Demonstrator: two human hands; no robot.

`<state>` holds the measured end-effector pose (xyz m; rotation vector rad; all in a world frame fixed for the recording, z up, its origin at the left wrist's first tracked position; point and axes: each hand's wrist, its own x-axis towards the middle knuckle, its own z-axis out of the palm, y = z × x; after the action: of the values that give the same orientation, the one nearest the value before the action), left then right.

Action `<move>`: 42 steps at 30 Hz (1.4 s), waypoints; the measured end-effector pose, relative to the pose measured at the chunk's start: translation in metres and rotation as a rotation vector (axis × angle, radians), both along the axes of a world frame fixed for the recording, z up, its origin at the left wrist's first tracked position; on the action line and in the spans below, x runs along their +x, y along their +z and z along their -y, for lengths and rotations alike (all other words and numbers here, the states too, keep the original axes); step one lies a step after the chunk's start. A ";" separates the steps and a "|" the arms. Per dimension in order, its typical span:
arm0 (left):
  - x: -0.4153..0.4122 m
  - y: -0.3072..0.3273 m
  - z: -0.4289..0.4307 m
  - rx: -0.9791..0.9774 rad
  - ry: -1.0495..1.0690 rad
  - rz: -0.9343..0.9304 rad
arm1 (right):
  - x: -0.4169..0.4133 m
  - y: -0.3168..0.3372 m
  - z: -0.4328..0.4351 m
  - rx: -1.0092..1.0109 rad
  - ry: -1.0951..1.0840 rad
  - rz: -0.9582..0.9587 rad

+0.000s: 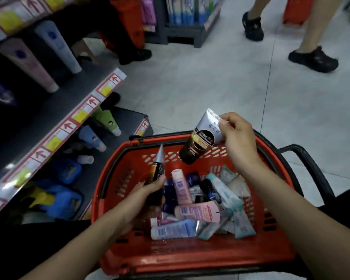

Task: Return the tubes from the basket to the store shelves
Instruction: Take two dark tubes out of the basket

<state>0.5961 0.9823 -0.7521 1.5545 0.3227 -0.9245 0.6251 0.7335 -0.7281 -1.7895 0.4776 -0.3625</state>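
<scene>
grips in the left hand a slim plastic tube in silver, black and gold, with fingers curled round its dark lower end and the flat crimped end pointing up. holds it low inside the red plastic shopping basket, just above the heap of tubes there. pinches in the right hand a second, matching silver, black and gold plastic tube by its silver upper part, thumb and fingertips closed on it, black cap hanging down. carries that one in the air over the basket's far rim, apart from the heap.

finds in the basket a loose pile: pink tubes, a pale blue tube lying across the near side, white and teal tubes on the right, dark blue tubes in the middle. black handles at the basket's rim.

to the left, grey metal store shelves edged with red-arrow price labels; on the upper level a long pink tube and a long white tube, both cap down; on the level below, a green tube and a blue tube, also cap down.

beyond, pale tiled floor and another person's feet in black shoes.
</scene>
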 end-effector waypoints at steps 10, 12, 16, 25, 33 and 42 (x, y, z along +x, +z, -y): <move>-0.023 0.043 0.023 -0.488 0.242 -0.010 | -0.020 0.035 -0.032 0.153 0.377 -0.189; -0.027 0.045 0.030 -0.498 0.193 0.033 | -0.022 0.036 -0.034 0.216 0.299 -0.195; -0.026 0.049 0.039 -0.494 0.222 0.123 | -0.032 0.044 -0.040 0.374 0.286 -0.181; -0.007 0.080 0.017 -0.567 0.310 0.239 | -0.041 0.070 -0.051 0.295 0.586 -0.212; 0.002 0.116 -0.039 -0.527 0.552 0.462 | -0.009 0.119 -0.102 0.318 0.714 -0.001; 0.001 0.140 -0.145 -0.072 0.504 0.826 | 0.029 0.127 -0.195 0.331 0.889 0.008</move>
<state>0.5974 1.1271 -0.6119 1.5494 0.0707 0.1227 0.6543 0.9286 -0.6009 -1.4999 -0.2749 0.3160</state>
